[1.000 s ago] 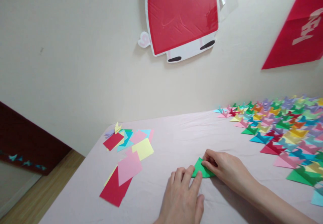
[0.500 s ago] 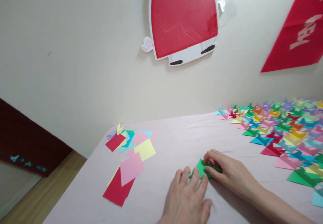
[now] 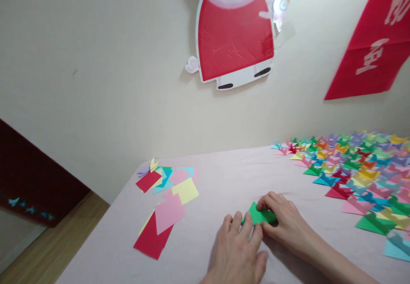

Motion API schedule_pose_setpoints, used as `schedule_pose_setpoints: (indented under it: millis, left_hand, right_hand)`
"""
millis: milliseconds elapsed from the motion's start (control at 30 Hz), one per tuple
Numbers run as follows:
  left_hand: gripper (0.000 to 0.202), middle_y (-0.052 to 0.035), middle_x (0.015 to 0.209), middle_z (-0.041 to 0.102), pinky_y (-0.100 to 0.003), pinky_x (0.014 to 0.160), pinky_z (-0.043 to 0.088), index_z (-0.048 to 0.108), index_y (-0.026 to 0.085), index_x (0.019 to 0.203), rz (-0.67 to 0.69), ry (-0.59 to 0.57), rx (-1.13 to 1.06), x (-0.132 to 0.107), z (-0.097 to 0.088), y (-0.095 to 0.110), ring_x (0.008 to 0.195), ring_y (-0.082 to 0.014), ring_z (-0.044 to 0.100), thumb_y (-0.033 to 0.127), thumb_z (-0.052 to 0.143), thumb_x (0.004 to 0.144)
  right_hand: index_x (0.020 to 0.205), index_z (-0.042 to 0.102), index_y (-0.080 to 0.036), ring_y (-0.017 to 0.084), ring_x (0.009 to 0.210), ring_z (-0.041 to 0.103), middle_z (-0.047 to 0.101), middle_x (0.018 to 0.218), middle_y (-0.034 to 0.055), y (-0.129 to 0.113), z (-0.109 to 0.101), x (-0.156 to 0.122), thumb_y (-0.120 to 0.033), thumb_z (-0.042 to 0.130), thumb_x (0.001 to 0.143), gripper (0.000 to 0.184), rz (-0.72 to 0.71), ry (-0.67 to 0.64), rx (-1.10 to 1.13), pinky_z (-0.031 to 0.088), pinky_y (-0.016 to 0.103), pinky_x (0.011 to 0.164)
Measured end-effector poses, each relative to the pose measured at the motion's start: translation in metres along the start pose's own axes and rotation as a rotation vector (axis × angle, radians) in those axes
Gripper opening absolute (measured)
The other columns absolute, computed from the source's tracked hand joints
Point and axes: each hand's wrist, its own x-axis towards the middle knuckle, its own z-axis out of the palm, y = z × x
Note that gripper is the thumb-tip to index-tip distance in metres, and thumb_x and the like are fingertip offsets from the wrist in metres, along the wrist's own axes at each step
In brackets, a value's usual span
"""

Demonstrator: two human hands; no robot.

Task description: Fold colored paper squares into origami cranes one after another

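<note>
A small folded green paper (image 3: pixel 258 215) lies on the pale pink tablecloth (image 3: pixel 224 181) near the front middle. My left hand (image 3: pixel 237 252) rests palm down with its fingertips pressing the paper's left edge. My right hand (image 3: pixel 282 220) comes in from the right, fingers curled and pinching the paper's top and right side. Part of the green paper is hidden under both hands.
Loose flat sheets lie at the left: a red one (image 3: pixel 151 238), a pink one (image 3: pixel 169 211), a yellow one (image 3: pixel 186 190) and others. Several folded coloured paper shapes (image 3: pixel 358 173) fill the right side. A wall with a red cartoon decoration (image 3: pixel 235 40) stands behind. The table's left edge drops to a wooden floor (image 3: pixel 51 241).
The green paper went from a flat triangle to a narrower folded strip under my fingers. Both hands moved closer together on it. The view tilted up slightly.
</note>
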Motion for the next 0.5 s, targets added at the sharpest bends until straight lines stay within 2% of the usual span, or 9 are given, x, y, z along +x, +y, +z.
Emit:
schedule_pose_setpoints:
  millis: [233,400,500]
  left_hand:
    - [0.049,-0.0093,0.141,0.053,-0.049,0.104,0.037,0.052,0.022,0.134,-0.016,-0.018,-0.043,-0.001,0.002,0.001,0.125,-0.0311,0.047,0.052,0.045,0.096]
    - [0.047,-0.0084,0.143,0.051,-0.050,0.106,0.035,0.051,0.023,0.133,-0.035,-0.045,-0.073,-0.001,0.001,0.001,0.126,-0.0315,0.045,0.051,0.046,0.096]
    - [0.046,-0.0068,0.144,0.050,-0.050,0.106,0.033,0.049,0.024,0.134,-0.049,-0.048,-0.106,-0.002,-0.003,0.000,0.126,-0.0312,0.043,0.050,0.047,0.096]
  right_hand:
    - [0.086,0.057,-0.024,0.023,0.086,0.055,0.063,0.090,0.0031,0.007,-0.001,0.003,-0.010,0.049,0.058,0.033,0.026,-0.015,0.018,0.041,0.035,0.078]
    - [0.086,0.059,-0.024,0.024,0.088,0.056,0.065,0.090,0.0034,0.019,-0.011,0.001,-0.010,0.046,0.053,0.038,0.048,-0.030,0.062,0.042,0.035,0.079]
    - [0.085,0.059,-0.023,0.024,0.090,0.057,0.065,0.089,0.0041,0.029,-0.019,0.001,-0.012,0.043,0.049,0.041,0.056,-0.035,0.165,0.044,0.035,0.082]
